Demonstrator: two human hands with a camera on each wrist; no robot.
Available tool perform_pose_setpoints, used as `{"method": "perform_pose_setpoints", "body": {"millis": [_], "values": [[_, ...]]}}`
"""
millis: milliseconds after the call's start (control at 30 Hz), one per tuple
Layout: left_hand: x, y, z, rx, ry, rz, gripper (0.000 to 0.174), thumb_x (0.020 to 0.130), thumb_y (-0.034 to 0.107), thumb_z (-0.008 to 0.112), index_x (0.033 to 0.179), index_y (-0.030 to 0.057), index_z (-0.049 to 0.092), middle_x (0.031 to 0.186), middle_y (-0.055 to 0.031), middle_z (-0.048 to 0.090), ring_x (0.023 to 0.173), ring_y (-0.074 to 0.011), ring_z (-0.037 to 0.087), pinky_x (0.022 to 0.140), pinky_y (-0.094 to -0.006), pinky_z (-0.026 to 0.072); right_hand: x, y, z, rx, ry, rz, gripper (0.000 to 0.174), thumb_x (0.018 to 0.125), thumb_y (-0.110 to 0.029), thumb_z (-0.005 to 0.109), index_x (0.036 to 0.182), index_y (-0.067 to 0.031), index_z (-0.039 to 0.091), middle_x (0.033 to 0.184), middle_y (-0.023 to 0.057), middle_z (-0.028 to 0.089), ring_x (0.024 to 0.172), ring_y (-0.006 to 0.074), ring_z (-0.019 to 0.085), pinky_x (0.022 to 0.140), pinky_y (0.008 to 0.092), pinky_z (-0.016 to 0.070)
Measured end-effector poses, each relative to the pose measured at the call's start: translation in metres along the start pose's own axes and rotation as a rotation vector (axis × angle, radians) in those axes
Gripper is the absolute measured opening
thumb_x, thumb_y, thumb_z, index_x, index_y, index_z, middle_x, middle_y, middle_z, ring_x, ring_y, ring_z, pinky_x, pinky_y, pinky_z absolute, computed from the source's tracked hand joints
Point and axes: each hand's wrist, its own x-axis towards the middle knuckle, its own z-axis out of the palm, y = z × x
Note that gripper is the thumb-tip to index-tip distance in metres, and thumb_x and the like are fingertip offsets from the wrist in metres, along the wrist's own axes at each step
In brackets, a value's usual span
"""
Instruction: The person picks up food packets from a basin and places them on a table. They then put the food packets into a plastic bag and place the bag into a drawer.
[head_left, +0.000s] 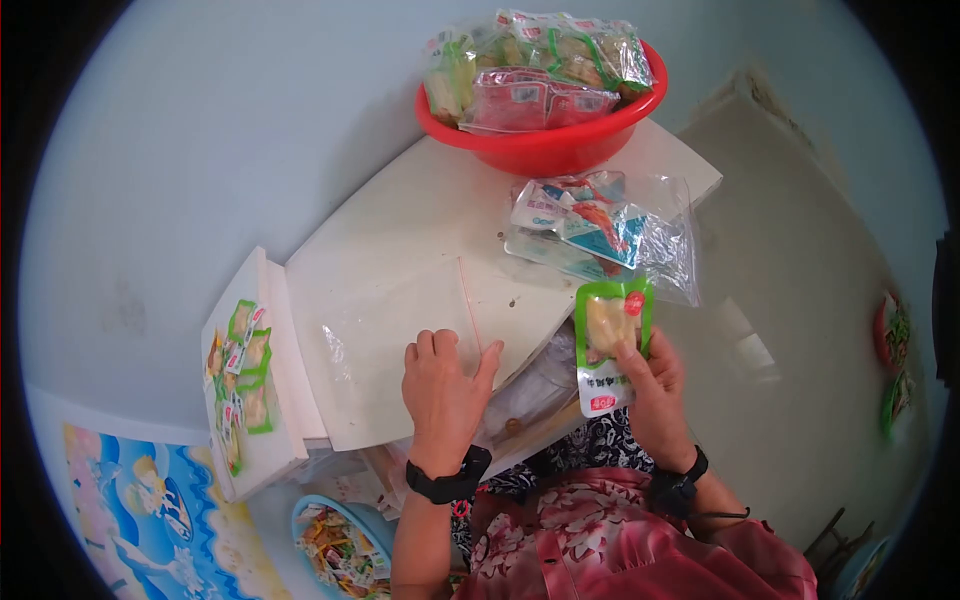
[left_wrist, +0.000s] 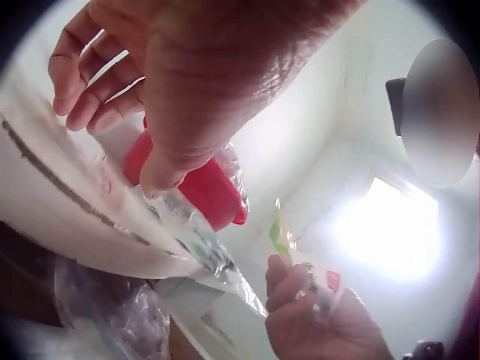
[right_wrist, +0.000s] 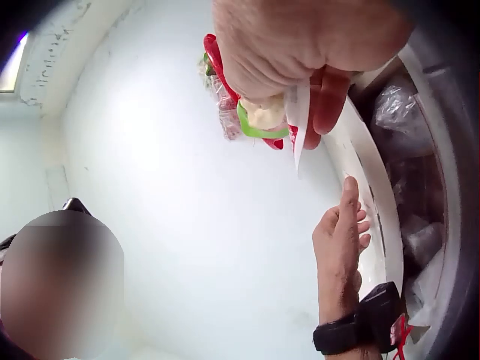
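Note:
My right hand [head_left: 657, 405] pinches a small sealed food packet [head_left: 607, 335] between thumb and fingers. The packet has a green border, a clear window with pale food behind it and a white printed bottom; in the right wrist view the palm covers most of it. A flat clear plastic bag [head_left: 385, 365] with a red line along one edge lies on the white table. Over this bag is my left hand [head_left: 443, 395], its thumb apart from loosely bent fingers, with nothing held. Beyond the packet, a larger clear bag [head_left: 670, 235] has a blue-and-white printed pack in it.
A red basin [head_left: 645, 105] heaped with bagged packets stands at the table's far end. Several green-edged packets [head_left: 257, 365] lie on a white ledge at left. Below the table edge is an open drawer [head_left: 545, 440] with clear plastic; a blue basin [head_left: 305, 510] of small packets sits lower left.

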Motion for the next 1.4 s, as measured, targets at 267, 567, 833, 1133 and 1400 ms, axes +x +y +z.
{"method": "perform_pose_setpoints", "body": {"millis": [267,567,833,1133,1400], "values": [[-0.003,-0.017,0.019,-0.241,-0.055,-0.088,0.018,0.091,0.015,0.073,0.090,0.0017,0.061,0.084,-0.0122,0.059,0.070,-0.0278,0.061,0.064,-0.0415,0.0490,-0.001,0.005,-0.012,-0.116,-0.068,0.066,0.021,0.104,-0.015,0.062,0.120,-0.0017,0.060,0.105,0.0036,0.070,0.091,0.0061,0.064,0.077,0.0227,0.0516],[0.015,-0.004,0.022,-0.044,-0.125,-0.096,0.023,0.095,0.020,0.069,0.091,0.0022,0.056,0.076,-0.0153,0.062,0.065,-0.0357,0.063,0.061,-0.0459,0.0493,0.005,0.025,-0.012,-0.227,-0.105,0.109,0.021,0.101,-0.017,0.068,0.115,-0.0029,0.061,0.089,-0.0056,0.057,0.076,0.0008,0.048,0.063,0.0200,0.0405],[0.007,-0.032,0.019,-0.377,-0.254,-0.071,0.015,0.100,0.016,0.063,0.098,0.0021,0.058,0.077,-0.0088,0.061,0.064,-0.0180,0.059,0.058,-0.0330,0.0462,0.004,0.027,-0.014,-0.182,-0.087,0.095,0.021,0.101,-0.017,0.069,0.115,-0.0029,0.060,0.091,-0.0043,0.057,0.078,0.0016,0.050,0.064,0.0207,0.0419],[-0.017,-0.029,-0.009,-0.955,-0.412,-0.348,0.011,0.105,0.012,0.055,0.100,0.0030,0.059,0.084,0.0002,0.059,0.070,-0.0059,0.053,0.063,-0.0216,0.0437,0.019,-0.007,0.015,-0.491,-0.365,-0.012,0.028,0.096,-0.021,0.073,0.109,0.0020,0.062,0.087,0.0032,0.056,0.081,0.0094,0.051,0.069,0.0299,0.0456],[-0.024,-0.028,-0.031,-0.861,-0.244,-0.149,0.007,0.102,0.006,0.057,0.097,0.0016,0.057,0.085,-0.0052,0.058,0.070,-0.0128,0.054,0.065,-0.0268,0.0455,0.033,-0.004,0.049,-0.829,-0.490,-0.160,0.027,0.090,-0.020,0.072,0.100,-0.0001,0.058,0.075,0.0233,0.063,0.071,0.0460,0.063,0.061,0.0481,0.0472]]}}
